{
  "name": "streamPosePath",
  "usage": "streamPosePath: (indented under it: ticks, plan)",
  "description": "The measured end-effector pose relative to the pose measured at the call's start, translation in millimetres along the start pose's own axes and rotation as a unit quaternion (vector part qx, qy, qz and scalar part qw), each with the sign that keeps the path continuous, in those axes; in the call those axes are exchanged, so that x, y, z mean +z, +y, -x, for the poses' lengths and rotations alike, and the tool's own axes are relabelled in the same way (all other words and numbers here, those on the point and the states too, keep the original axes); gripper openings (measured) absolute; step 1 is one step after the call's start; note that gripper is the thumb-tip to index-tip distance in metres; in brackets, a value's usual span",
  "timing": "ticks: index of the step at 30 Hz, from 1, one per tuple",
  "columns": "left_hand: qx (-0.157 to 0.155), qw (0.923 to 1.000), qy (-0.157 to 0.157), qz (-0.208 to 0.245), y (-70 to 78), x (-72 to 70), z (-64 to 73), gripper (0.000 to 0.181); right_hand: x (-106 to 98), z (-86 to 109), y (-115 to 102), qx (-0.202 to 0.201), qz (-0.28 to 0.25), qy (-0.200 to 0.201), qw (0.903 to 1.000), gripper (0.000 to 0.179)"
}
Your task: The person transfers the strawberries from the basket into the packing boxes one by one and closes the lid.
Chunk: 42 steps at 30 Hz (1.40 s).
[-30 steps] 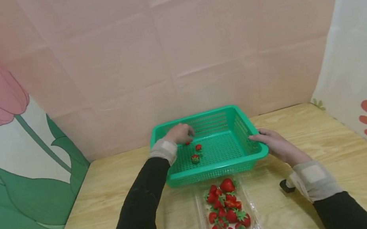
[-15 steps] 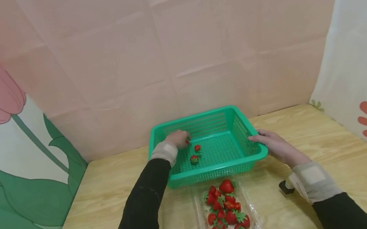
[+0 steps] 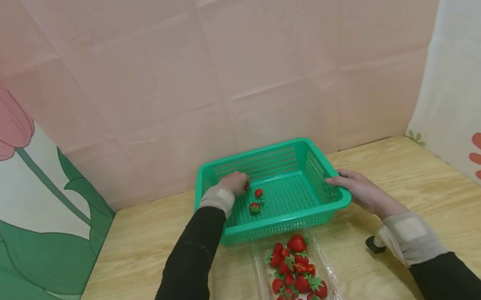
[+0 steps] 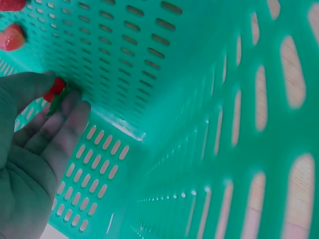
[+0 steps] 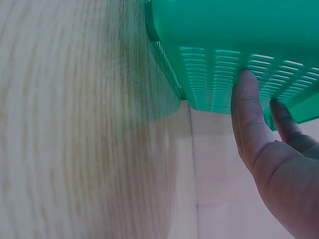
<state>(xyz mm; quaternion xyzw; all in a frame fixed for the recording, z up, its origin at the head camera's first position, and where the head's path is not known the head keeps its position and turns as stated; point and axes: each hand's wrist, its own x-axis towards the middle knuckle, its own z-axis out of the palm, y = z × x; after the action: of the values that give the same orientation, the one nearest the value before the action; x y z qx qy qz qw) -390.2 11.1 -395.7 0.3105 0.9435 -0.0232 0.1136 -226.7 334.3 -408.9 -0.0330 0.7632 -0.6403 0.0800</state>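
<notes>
A green perforated plastic basket sits toward the back of the table. Inside its left part, my left hand pinches a strawberry between thumb and fingers, close to the basket's floor. Two more strawberries lie on that floor: one strawberry just right of the hand, another strawberry nearer the front. My right hand grips the basket's right side, thumb over the rim. In the right wrist view its fingers lie against the slotted outer wall.
In front of the basket stands a clear plastic box holding several strawberries. Its transparent lid seems to lie to the left. A pinkish covered wall rises right behind the basket, above the wooden table.
My left hand has sunk slightly lower and to the left inside the basket, then stayed nearly still. My right hand keeps its hold on the rim.
</notes>
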Motion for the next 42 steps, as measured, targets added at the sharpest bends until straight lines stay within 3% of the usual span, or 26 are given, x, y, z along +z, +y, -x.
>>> streamPosePath:
  ticks: [6,14,18,23,28,33,42]
  plan:
    - [0.002,0.9999,0.014,-0.004,-3.0,0.6,4.3,0.027,2.4,-4.5,-0.8,0.004,-0.003,-0.002,1.0000,0.079]
    - [-0.002,0.9991,0.035,0.025,-12.6,-0.9,5.6,0.032,4.8,-8.8,0.3,0.004,-0.004,-0.010,0.9999,0.078]
    - [0.014,0.9978,0.058,0.029,-12.1,-9.4,10.3,0.034,3.6,-9.5,-0.6,0.000,-0.003,-0.013,0.9999,0.077]
    - [0.054,0.9931,0.098,0.037,-3.9,-29.4,20.2,0.026,1.7,-9.4,-2.1,-0.004,0.000,-0.010,0.9999,0.075]
    - [0.089,0.9857,0.125,0.068,8.6,-50.1,33.4,0.009,0.2,-9.4,-2.9,-0.009,0.004,-0.012,0.9999,0.073]
    - [0.137,0.9772,0.144,0.074,20.6,-66.1,51.6,0.012,-2.2,-10.6,-3.4,-0.010,0.005,-0.012,0.9999,0.074]
    - [0.199,0.9617,0.160,0.099,36.5,-90.1,96.1,0.017,-5.5,-14.0,-5.4,-0.012,-0.006,-0.015,0.9998,0.074]
